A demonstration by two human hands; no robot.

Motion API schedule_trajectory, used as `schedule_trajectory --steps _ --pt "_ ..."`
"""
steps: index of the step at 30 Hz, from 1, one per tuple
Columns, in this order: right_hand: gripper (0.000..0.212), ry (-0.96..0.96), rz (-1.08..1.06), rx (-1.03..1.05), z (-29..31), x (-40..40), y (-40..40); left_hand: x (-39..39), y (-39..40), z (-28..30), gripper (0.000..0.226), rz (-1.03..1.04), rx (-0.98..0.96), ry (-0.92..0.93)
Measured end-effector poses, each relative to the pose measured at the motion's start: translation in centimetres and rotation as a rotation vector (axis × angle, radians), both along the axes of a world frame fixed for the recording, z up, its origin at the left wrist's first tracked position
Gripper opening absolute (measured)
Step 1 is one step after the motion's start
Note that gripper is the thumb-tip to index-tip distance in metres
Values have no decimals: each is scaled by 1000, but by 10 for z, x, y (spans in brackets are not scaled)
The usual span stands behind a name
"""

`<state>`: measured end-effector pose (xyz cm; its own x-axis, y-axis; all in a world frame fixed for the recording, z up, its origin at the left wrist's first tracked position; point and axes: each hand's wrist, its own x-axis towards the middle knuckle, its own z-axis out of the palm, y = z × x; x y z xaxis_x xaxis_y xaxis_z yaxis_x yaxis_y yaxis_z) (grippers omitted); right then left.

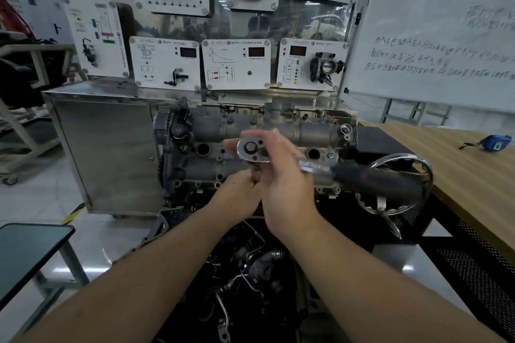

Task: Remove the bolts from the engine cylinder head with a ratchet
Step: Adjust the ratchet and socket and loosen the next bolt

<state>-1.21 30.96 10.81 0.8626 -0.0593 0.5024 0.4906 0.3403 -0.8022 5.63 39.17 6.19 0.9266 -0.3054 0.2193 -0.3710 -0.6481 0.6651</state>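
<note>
Both hands [281,175] hold the ratchet [320,164], hiding the cylinder head [195,159].

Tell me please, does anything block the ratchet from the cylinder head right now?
Nothing visible does. The ratchet is held just above the cylinder head, the right hand around its head end, while the left hand grips the extension beneath it.
</note>
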Motion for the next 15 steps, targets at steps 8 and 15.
schedule_trajectory --steps 8,15 --pt "8 465 261 -368 69 18 -29 9 -5 -10 34 43 -39 10" --pt "13 -264 -272 -1777 95 17 -8 10 -8 -13 42 50 -48 49"
